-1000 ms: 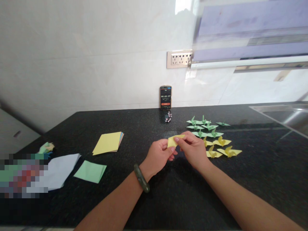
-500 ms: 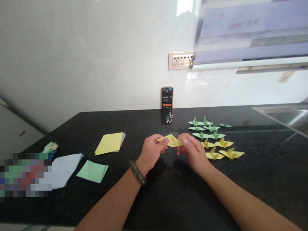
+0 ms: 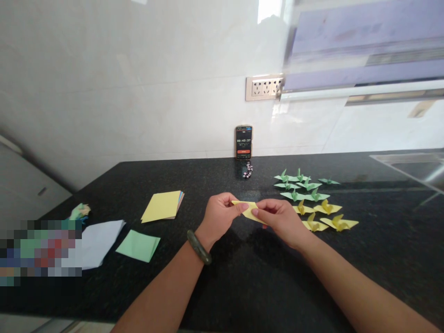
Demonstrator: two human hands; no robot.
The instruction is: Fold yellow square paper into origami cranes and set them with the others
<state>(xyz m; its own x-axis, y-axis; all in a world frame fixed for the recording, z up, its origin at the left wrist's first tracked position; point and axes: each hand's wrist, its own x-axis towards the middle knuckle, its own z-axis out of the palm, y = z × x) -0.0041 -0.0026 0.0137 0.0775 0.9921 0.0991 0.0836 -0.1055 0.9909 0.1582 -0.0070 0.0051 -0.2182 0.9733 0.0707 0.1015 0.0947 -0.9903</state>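
A small folded piece of yellow origami paper (image 3: 250, 212) is held between both hands above the dark countertop. My left hand (image 3: 222, 218) pinches its left end, thumb on top; a dark green bangle (image 3: 199, 248) circles that wrist. My right hand (image 3: 282, 222) grips the paper's right part between thumb and fingers, close to the left thumb. Parts of the paper are hidden under the fingers. Just right of my right hand sit several yellow paper cranes (image 3: 339, 223), with several green paper cranes (image 3: 308, 184) behind them.
To the left lie a stack of coloured paper (image 3: 161, 206) with yellow on top, green paper (image 3: 137, 246) and white sheets (image 3: 100, 243). A phone (image 3: 243, 142) showing a timer leans against the wall, a beaded strap (image 3: 248, 170) before it. A sink (image 3: 412, 169) is at the far right.
My right hand has shifted its hold inward along the yellow paper, its thumb now nearer the left thumb. The paper's right end tilts lower. The whole view has shifted slightly.
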